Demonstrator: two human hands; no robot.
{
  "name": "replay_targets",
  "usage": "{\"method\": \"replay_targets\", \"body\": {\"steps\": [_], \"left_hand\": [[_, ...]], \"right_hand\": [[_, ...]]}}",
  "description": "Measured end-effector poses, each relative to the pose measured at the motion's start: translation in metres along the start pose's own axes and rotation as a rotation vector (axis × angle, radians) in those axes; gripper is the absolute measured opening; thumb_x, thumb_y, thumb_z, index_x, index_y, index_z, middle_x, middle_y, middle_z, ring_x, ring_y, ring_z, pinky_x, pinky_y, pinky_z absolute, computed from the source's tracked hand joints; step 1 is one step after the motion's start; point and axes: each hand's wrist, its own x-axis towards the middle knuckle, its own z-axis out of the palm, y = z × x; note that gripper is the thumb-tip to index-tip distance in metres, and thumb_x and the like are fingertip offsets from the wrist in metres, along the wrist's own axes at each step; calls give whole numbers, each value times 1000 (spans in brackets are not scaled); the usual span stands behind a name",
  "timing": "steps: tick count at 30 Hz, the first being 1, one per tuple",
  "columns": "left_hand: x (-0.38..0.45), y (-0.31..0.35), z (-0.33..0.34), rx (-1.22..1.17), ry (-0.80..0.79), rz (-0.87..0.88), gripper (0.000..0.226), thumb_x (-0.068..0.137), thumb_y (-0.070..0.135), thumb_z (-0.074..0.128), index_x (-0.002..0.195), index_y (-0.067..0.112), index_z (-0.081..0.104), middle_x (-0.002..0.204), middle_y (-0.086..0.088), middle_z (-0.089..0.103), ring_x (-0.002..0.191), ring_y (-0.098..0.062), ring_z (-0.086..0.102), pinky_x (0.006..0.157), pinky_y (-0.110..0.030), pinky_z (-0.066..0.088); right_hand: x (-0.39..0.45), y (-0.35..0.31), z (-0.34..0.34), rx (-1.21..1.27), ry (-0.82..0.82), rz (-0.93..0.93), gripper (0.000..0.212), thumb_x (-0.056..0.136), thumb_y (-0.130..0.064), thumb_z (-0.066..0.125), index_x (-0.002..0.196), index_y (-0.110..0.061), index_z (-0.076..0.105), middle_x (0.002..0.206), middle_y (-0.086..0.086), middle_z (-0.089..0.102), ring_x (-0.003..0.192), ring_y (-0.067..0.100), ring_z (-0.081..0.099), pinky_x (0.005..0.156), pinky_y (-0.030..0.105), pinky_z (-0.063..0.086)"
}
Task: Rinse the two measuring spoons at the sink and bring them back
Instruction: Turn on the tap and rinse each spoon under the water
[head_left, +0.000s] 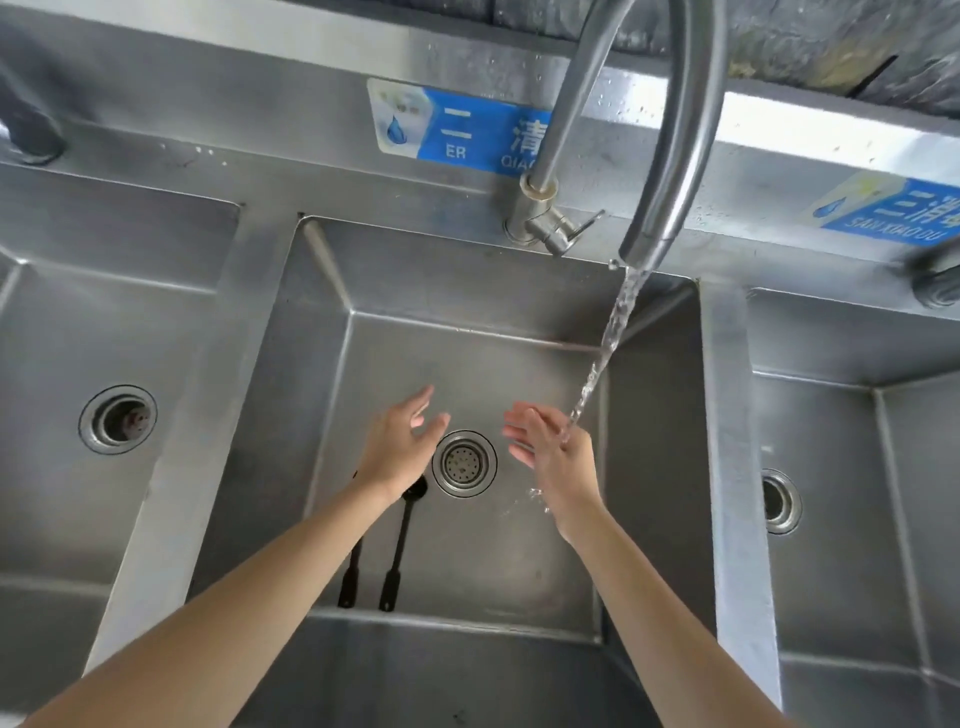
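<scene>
Stainless steel throughout: a three-basin sink (223, 374), of which the middle basin is in use. Left basin holds only its drain (118, 419).

In the middle basin, two black measuring spoons (397, 545) lie side by side on the floor near the front wall, handles toward the person; the left one is largely hidden under the left forearm, so its bowl cannot be seen. Neither spoon is held.

Left hand (402, 447) hovers above them, fingers spread and relaxed, gripping nothing. Centre drain (464, 463) sits between the hands. Right hand (553, 452) is likewise open-fingered and empty, with the water stream (605, 348) from the faucet (670, 156) landing on it; the tap lever (571, 228) is evidently on.

Assessment: the rinsing step is in hand, but at present the hands are being wetted, not the spoons, which lie clear of the stream. The next move calls for pinching each spoon by its handle and bringing the bowls under the flow, then shutting the tap before carrying them back.
</scene>
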Motion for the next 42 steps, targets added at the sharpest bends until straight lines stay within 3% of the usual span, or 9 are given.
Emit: {"method": "replay_targets", "body": {"steps": [5,10,13,17,22,27,30,38,42], "left_hand": [[-21,-80,7,97,-40,-168,46,94,26,62,139,15,57,137,-11,63,123,-24,62,108,-35,44],[-32,-149,27,261,-15,-258,32,89,27,67,119,16,64,114,-2,72,103,-20,67,85,-28,48],[-29,-174,38,296,-6,-284,29,86,24,70,113,16,63,109,-2,72,94,-17,65,76,-25,43],[-22,-196,51,287,-3,-345,17,84,25,68,99,19,62,97,-2,72,91,-24,65,74,-32,49],[-16,-211,60,282,71,-373,4,84,16,64,85,19,64,84,0,70,79,-20,63,64,-31,46],[-13,-217,58,197,25,-398,7,84,9,65,89,14,68,83,-1,70,80,-19,64,68,-24,42],[-17,-208,54,169,-2,-355,13,84,7,67,94,15,70,86,0,70,85,-17,65,73,-24,46],[-38,-143,40,-19,-150,-259,37,84,3,70,78,40,69,82,21,72,86,3,68,80,-14,48],[-61,-104,28,-134,-244,-272,27,82,1,71,91,26,76,94,4,78,95,-11,72,88,-24,53]], "right_hand": [[-8,63,32,-64,-7,133,18,102,-11,61,100,-6,78,95,16,80,84,14,74,76,19,61],[-14,129,77,-214,-65,223,21,99,-9,64,88,-20,78,83,6,79,80,15,72,86,34,61],[-12,161,102,-272,-121,260,22,97,1,59,89,-12,76,85,15,74,80,22,66,83,41,57],[-5,200,124,-369,-69,325,21,95,-8,66,115,-1,71,102,16,77,88,19,69,77,25,55],[4,225,132,-400,21,300,18,91,-18,76,108,-12,74,88,-2,75,82,11,70,65,5,48],[6,226,130,-387,-18,328,21,94,-12,73,114,-6,73,100,5,76,95,20,73,82,20,58],[3,215,124,-210,13,423,19,96,-4,69,114,1,68,108,20,74,106,35,73,94,41,61],[-21,155,82,122,98,498,22,98,1,65,120,7,63,98,14,67,84,20,70,63,16,62],[-41,127,61,172,157,532,21,97,-4,68,117,3,66,93,9,70,77,15,71,68,18,63]]}}
